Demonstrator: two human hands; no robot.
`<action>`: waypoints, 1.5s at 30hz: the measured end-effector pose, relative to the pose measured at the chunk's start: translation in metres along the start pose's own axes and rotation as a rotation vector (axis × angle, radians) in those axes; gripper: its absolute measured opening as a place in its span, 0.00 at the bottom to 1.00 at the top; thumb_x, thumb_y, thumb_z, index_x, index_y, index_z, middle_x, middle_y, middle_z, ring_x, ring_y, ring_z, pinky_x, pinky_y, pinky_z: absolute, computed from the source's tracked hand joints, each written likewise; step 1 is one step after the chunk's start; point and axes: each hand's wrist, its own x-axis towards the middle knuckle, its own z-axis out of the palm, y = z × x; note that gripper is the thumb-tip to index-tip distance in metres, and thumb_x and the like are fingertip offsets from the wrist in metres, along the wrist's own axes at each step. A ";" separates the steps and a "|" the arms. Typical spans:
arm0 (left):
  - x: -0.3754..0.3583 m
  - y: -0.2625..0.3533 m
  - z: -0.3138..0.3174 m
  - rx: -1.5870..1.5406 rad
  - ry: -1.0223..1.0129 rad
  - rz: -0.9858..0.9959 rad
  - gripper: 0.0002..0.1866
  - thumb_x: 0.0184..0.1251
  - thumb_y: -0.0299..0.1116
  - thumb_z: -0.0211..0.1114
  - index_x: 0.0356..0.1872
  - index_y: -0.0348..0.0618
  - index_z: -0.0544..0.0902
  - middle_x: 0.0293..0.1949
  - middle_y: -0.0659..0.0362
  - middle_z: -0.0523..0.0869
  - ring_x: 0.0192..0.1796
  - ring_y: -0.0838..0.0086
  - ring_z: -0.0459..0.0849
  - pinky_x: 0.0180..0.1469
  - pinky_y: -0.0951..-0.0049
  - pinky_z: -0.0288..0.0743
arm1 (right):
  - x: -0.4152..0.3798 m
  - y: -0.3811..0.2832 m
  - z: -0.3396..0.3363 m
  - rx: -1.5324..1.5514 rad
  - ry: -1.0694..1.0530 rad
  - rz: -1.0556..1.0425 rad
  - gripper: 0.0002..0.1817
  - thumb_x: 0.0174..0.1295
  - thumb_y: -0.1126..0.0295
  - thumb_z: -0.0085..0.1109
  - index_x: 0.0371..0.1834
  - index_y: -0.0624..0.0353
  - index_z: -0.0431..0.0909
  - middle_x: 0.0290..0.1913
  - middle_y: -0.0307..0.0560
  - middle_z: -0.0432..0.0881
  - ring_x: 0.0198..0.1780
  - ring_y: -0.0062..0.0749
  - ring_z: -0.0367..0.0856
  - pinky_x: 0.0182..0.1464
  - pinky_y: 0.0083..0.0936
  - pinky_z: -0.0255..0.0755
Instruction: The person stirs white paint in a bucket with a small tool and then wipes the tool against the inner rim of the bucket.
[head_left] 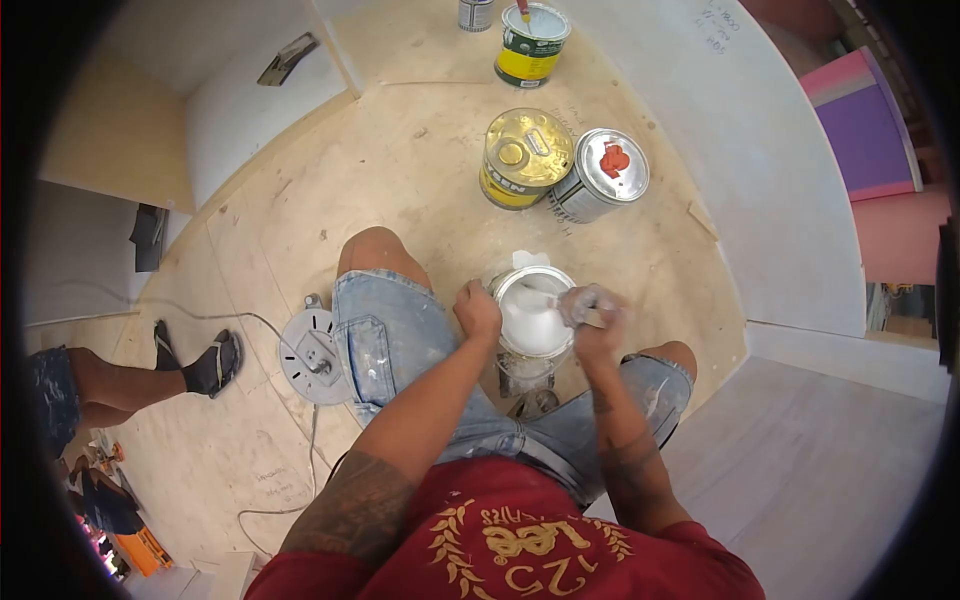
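Observation:
An open can of white paint [535, 325] stands between my knees, with white smears on its rim. My left hand [477, 309] holds the can's left rim, fingers curled. At the right rim, my right hand [592, 308] is closed around a pale tool, blurred by motion, that reaches over the white paint. A metal tin with a red blob on its lid [613, 168] and a gold-topped can [528, 150] stand touching just beyond.
A green and yellow open can [535, 50] with a brush sits farther forward, beside a small tin [476, 14]. A round grey device [312, 358] with a cord lies left. Another person's legs [130, 388] are at far left. White panels [740, 120] rise right.

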 end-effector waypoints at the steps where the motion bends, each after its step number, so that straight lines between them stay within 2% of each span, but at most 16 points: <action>1: -0.001 -0.004 0.002 -0.001 -0.002 0.003 0.29 0.68 0.46 0.52 0.58 0.28 0.78 0.59 0.36 0.79 0.63 0.46 0.75 0.67 0.59 0.64 | -0.009 0.012 -0.005 -0.001 0.000 -0.003 0.29 0.73 0.51 0.31 0.26 0.65 0.71 0.19 0.46 0.69 0.24 0.35 0.71 0.33 0.26 0.67; 3: 0.001 -0.004 0.007 0.076 0.152 0.053 0.26 0.69 0.44 0.49 0.48 0.27 0.82 0.49 0.32 0.83 0.55 0.40 0.80 0.61 0.55 0.69 | -0.011 0.022 0.010 -0.525 0.244 0.173 0.30 0.73 0.50 0.30 0.24 0.64 0.69 0.18 0.45 0.67 0.21 0.33 0.69 0.29 0.26 0.64; 4: 0.002 -0.004 0.006 0.066 0.161 0.060 0.26 0.69 0.44 0.49 0.48 0.27 0.82 0.49 0.32 0.83 0.55 0.40 0.80 0.61 0.55 0.69 | -0.012 0.026 0.028 -1.056 0.411 -0.138 0.26 0.75 0.60 0.31 0.25 0.63 0.74 0.20 0.49 0.71 0.25 0.34 0.71 0.28 0.32 0.66; 8: 0.004 -0.005 0.003 0.087 0.052 0.104 0.26 0.69 0.44 0.48 0.48 0.27 0.82 0.48 0.31 0.82 0.55 0.38 0.79 0.61 0.54 0.68 | 0.005 -0.040 0.042 -1.086 0.175 0.115 0.31 0.73 0.48 0.32 0.22 0.63 0.68 0.17 0.46 0.67 0.20 0.31 0.67 0.24 0.28 0.60; 10: 0.002 -0.006 0.006 0.093 0.029 0.115 0.26 0.69 0.44 0.48 0.48 0.27 0.82 0.48 0.30 0.82 0.55 0.37 0.79 0.61 0.53 0.68 | 0.028 -0.080 0.064 -0.179 -0.006 -0.007 0.30 0.73 0.48 0.33 0.21 0.62 0.67 0.17 0.45 0.68 0.20 0.30 0.67 0.24 0.27 0.60; 14: -0.003 -0.004 0.005 0.064 0.088 0.088 0.26 0.69 0.43 0.48 0.46 0.26 0.82 0.47 0.30 0.82 0.54 0.37 0.79 0.60 0.52 0.68 | -0.008 0.019 0.022 -0.225 0.103 -0.093 0.29 0.71 0.47 0.39 0.22 0.63 0.69 0.18 0.45 0.68 0.20 0.30 0.66 0.24 0.27 0.60; 16: 0.001 -0.002 0.008 0.054 0.120 0.100 0.25 0.69 0.43 0.48 0.45 0.26 0.82 0.47 0.30 0.82 0.54 0.37 0.79 0.60 0.52 0.68 | -0.013 0.029 0.036 -0.929 0.389 -0.163 0.21 0.67 0.59 0.47 0.24 0.68 0.71 0.17 0.43 0.68 0.21 0.28 0.68 0.22 0.24 0.59; 17: -0.001 -0.006 0.005 0.058 0.109 0.125 0.25 0.69 0.43 0.48 0.45 0.26 0.82 0.47 0.30 0.82 0.53 0.37 0.79 0.59 0.52 0.68 | -0.011 0.015 0.044 -0.926 0.390 -0.160 0.21 0.67 0.59 0.47 0.24 0.68 0.71 0.17 0.43 0.68 0.21 0.28 0.68 0.22 0.24 0.59; 19: 0.007 -0.007 0.008 0.061 0.094 0.156 0.25 0.69 0.42 0.48 0.45 0.25 0.82 0.46 0.30 0.82 0.53 0.37 0.79 0.59 0.53 0.68 | 0.014 -0.041 0.072 -0.248 0.283 0.383 0.22 0.69 0.59 0.45 0.24 0.67 0.71 0.18 0.43 0.68 0.21 0.25 0.68 0.23 0.23 0.60; 22: 0.009 -0.023 0.009 0.177 0.066 0.273 0.25 0.69 0.43 0.49 0.45 0.25 0.82 0.46 0.30 0.82 0.53 0.37 0.80 0.59 0.53 0.69 | 0.025 -0.091 0.074 -0.240 -0.157 0.029 0.18 0.70 0.62 0.44 0.29 0.67 0.70 0.22 0.44 0.71 0.23 0.23 0.68 0.25 0.23 0.62; 28: 0.005 -0.005 0.007 0.018 0.100 0.140 0.25 0.69 0.43 0.49 0.47 0.27 0.83 0.47 0.31 0.83 0.53 0.38 0.80 0.59 0.54 0.69 | -0.016 0.031 0.005 -0.296 0.119 0.037 0.21 0.70 0.65 0.43 0.19 0.64 0.67 0.19 0.42 0.69 0.23 0.22 0.66 0.26 0.23 0.60; 32: 0.006 0.002 0.005 0.053 0.011 0.090 0.27 0.68 0.44 0.51 0.53 0.26 0.80 0.54 0.33 0.81 0.58 0.42 0.78 0.64 0.59 0.66 | 0.007 -0.064 0.069 -0.216 0.038 0.321 0.23 0.68 0.62 0.47 0.16 0.64 0.64 0.19 0.43 0.70 0.22 0.24 0.65 0.26 0.25 0.60; 34: 0.000 -0.011 0.001 0.089 0.016 0.058 0.28 0.68 0.44 0.52 0.53 0.25 0.80 0.54 0.33 0.81 0.58 0.42 0.78 0.64 0.59 0.66 | 0.022 -0.099 0.078 -0.208 -0.033 0.185 0.23 0.66 0.60 0.48 0.16 0.64 0.65 0.19 0.44 0.70 0.21 0.25 0.65 0.26 0.25 0.60; 36: 0.004 -0.004 0.007 0.067 0.060 0.050 0.26 0.69 0.44 0.50 0.51 0.28 0.82 0.50 0.32 0.82 0.56 0.39 0.79 0.62 0.55 0.68 | 0.018 -0.085 0.059 -0.203 -0.105 0.008 0.24 0.65 0.58 0.50 0.16 0.64 0.65 0.19 0.44 0.71 0.21 0.27 0.66 0.27 0.25 0.60; 40: 0.004 -0.003 0.005 0.029 0.071 0.053 0.26 0.69 0.44 0.50 0.51 0.28 0.82 0.50 0.32 0.82 0.56 0.39 0.79 0.62 0.56 0.68 | -0.005 -0.014 0.004 -0.304 0.053 0.161 0.25 0.60 0.53 0.53 0.16 0.64 0.66 0.19 0.46 0.70 0.20 0.31 0.66 0.27 0.27 0.61; 45: 0.006 -0.009 0.006 -0.001 0.053 0.072 0.26 0.70 0.44 0.50 0.50 0.26 0.81 0.50 0.32 0.82 0.55 0.40 0.80 0.61 0.56 0.68 | 0.019 -0.090 0.056 -0.190 0.048 0.364 0.24 0.60 0.51 0.50 0.17 0.62 0.65 0.19 0.47 0.70 0.21 0.33 0.66 0.28 0.27 0.62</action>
